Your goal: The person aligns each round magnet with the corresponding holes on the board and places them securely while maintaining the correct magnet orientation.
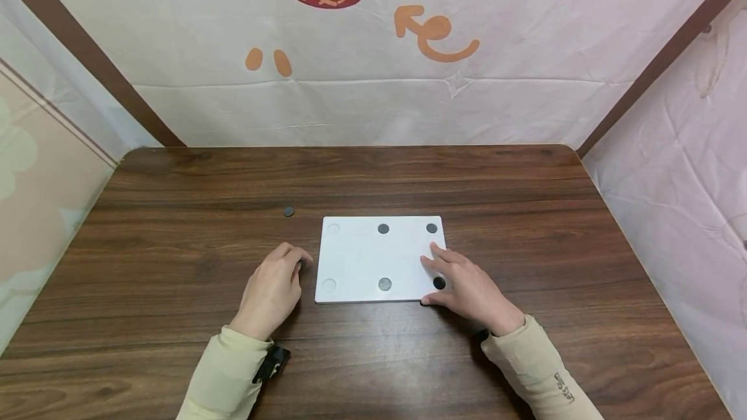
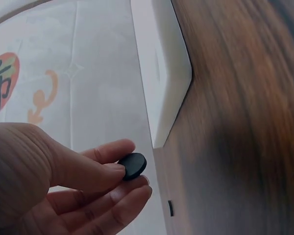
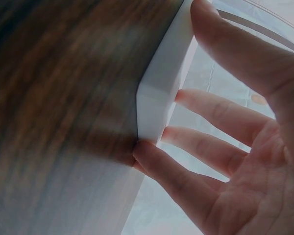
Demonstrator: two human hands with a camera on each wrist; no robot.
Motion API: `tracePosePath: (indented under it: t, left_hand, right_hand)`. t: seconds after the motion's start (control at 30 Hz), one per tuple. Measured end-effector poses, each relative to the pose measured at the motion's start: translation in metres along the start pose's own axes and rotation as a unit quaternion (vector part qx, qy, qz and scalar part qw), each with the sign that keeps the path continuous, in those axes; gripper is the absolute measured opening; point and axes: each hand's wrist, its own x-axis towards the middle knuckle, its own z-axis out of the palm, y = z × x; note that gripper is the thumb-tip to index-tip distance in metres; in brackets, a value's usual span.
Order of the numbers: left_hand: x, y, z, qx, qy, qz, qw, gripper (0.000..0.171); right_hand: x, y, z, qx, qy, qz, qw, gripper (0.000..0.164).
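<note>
My left hand (image 1: 270, 291) is just off the left edge of a white rectangular board (image 1: 356, 255). In the left wrist view its thumb and fingers pinch a small black disc (image 2: 133, 166), mostly hidden in the head view. Another dark disc (image 1: 288, 211) lies flat on the table beyond this hand. At the board's right end, my right hand (image 1: 469, 287) rests with spread, nearly straight fingers, the thumb at the near edge. Dark discs fill the board's far middle, far right and near right (image 1: 439, 283) recesses; a greyish disc (image 1: 384, 284) fills the near middle one.
Two round recesses at the board's left end, far (image 1: 333, 229) and near (image 1: 329, 286), hold no disc. The brown wood-grain table (image 1: 192, 212) has a white printed curtain (image 1: 362, 109) hanging behind its far edge, with more cloth on both sides.
</note>
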Motion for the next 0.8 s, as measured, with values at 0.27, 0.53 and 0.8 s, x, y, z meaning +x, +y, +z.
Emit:
tracePosePath:
  t: [0.27, 0.53, 0.8]
  left_hand:
    - [-0.001, 0.005, 0.006, 0.001, -0.003, 0.016, 0.9999, 0.022]
    - [-0.001, 0.011, 0.011, -0.003, -0.027, 0.042, 0.9987, 0.018]
    - [-0.002, 0.013, 0.014, -0.007, -0.037, 0.060, 0.9975, 0.015]
  right_hand:
    - [0.000, 0.001, 0.001, 0.000, 0.005, -0.005, 1.000, 0.065]
    - [0.000, 0.002, 0.001, 0.000, 0.009, -0.012, 1.000, 0.065]
    - [0.000, 0.001, 0.001, -0.006, 0.004, -0.009, 1.000, 0.064]
